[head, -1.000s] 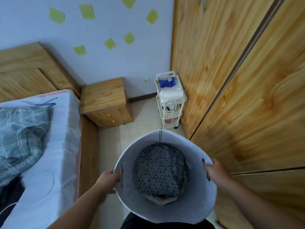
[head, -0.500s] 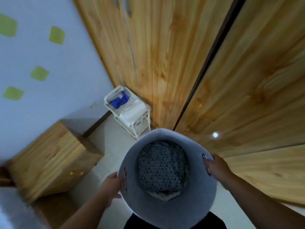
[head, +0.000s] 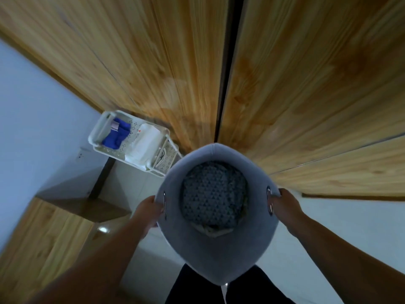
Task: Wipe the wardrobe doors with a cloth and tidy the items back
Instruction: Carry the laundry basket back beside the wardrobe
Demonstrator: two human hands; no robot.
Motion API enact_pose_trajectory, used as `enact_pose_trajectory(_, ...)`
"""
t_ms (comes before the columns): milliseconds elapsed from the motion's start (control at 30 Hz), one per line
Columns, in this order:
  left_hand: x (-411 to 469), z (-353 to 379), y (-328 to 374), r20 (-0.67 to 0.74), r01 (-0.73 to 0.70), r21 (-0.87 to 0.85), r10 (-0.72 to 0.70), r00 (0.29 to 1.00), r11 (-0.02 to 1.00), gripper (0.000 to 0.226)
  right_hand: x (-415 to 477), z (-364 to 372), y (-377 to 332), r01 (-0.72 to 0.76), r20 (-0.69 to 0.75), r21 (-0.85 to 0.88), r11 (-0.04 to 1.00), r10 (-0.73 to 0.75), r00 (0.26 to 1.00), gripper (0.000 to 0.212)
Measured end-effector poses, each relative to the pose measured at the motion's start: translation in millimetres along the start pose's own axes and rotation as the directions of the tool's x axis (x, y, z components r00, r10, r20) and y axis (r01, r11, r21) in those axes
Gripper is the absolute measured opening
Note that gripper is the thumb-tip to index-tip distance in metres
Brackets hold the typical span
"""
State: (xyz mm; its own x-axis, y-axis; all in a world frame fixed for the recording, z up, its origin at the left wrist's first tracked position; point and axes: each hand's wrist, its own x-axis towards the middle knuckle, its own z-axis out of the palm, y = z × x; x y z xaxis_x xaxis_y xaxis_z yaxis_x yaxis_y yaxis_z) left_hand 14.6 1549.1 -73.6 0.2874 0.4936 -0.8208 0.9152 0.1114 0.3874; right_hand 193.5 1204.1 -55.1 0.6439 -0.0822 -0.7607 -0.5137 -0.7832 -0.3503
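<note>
Your left hand (head: 149, 208) and right hand (head: 282, 202) grip the basket (head: 210, 257) with curled fingers. Keep it level between them and clear of the wardrobe doors (head: 153, 62) beyond.

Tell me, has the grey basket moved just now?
Yes. The grey basket has swung right, toward the wardrobe doors; its far rim now meets their dark seam, right of the white trolley.

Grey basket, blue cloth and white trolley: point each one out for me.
Grey basket (head: 210, 260), head view, bare inner wall nearest the person.
Blue cloth (head: 117, 136), head view, middle of the folded cloth.
White trolley (head: 132, 128), head view, perforated top shelf beside the cloth.
</note>
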Motion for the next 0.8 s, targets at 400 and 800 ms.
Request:
enact_pose_trajectory(400, 120.6, 47.1, 4.9, 0.02, -0.034, 0.048, 0.034, 0.999, 0.998, 0.025, 119.1, 66.9, 19.3, -0.033, -0.058, -0.029, 0.999, 0.031, 0.998, 0.008)
enact_pose_trajectory(800, 193.7, 78.8, -12.7, 0.048, -0.076, 0.058, 0.074, 0.996, 0.995, 0.03, 187.5, 109.0, 48.5, -0.025, -0.039, -0.058, 0.998, 0.022, 0.999, 0.015)
